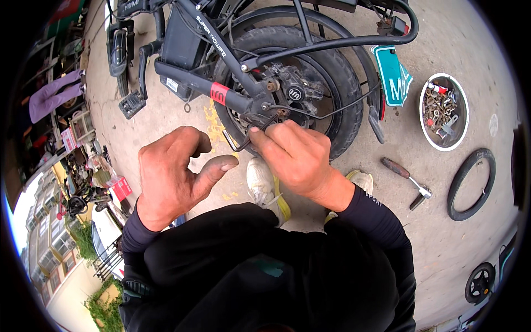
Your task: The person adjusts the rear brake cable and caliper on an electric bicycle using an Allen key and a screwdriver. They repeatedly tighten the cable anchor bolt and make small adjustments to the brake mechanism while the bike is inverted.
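The step in hand appears to be close work on the wheel (pixel 347 108), located ahead of both hands, beneath the frame (pixel 210 34). Right hand (pixel 298 157): fingers curled together near the hub (pixel 295 93); their exact grip cannot be told. A bent black rod (pixel 237 148) projects beside them. Left hand (pixel 172 174): unloaded, thumb apart from curled fingers. The next move probably calls for steady fingertip control. Frame limits upward travel, shoe (pixel 259 180) downward; room extends leftward, toward the pedal (pixel 132 105).

A white-rimmed bowl (pixel 467 112) is holding small metal parts (pixel 440 113); a loose black tyre (pixel 454 195) is lying near it.
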### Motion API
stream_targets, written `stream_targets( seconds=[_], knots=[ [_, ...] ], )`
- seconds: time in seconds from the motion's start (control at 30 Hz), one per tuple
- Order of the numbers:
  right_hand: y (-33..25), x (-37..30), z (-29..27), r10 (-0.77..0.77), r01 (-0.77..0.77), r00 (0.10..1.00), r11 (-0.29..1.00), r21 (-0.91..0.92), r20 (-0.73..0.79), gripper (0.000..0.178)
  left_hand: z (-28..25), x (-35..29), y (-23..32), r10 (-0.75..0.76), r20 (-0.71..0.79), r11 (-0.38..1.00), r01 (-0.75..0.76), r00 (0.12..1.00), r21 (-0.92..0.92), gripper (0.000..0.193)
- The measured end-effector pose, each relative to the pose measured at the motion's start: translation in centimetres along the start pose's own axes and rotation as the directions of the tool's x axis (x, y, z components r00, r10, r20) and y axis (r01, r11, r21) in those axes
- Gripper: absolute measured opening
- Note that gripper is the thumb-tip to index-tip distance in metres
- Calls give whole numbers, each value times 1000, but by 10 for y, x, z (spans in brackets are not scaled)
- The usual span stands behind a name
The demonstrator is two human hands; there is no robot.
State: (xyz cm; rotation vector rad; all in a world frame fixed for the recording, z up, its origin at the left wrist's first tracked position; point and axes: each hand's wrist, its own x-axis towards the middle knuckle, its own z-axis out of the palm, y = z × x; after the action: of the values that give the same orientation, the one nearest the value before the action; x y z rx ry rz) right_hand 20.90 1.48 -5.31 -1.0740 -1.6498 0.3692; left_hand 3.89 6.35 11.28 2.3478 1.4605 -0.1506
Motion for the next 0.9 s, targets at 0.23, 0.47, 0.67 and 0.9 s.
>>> stream_targets(
  seconds=[0.23, 0.47, 0.67, 0.9],
  knots=[
    [-1, 3, 3, 1, -1, 1000, 998, 67, -6, 17, 21, 9, 13, -374, 255, 784, 451, 892, -426, 29],
    [-3, -18, -1, 31, -35, 997, 998, 61, 72, 33, 10, 15, 12, 86, 187, 996, -84, 978, -19, 20],
    [-10, -16, -3, 225, -248, 967, 937, 248, 117, 51, 5, 17, 11, 199, 227, 970, -224, 953, 92, 31],
    [1, -36, -14, 272, -306, 945, 932, 196, 181, 38, 5, 15, 15, 165, 205, 973, -193, 965, 124, 26]
  ],
)
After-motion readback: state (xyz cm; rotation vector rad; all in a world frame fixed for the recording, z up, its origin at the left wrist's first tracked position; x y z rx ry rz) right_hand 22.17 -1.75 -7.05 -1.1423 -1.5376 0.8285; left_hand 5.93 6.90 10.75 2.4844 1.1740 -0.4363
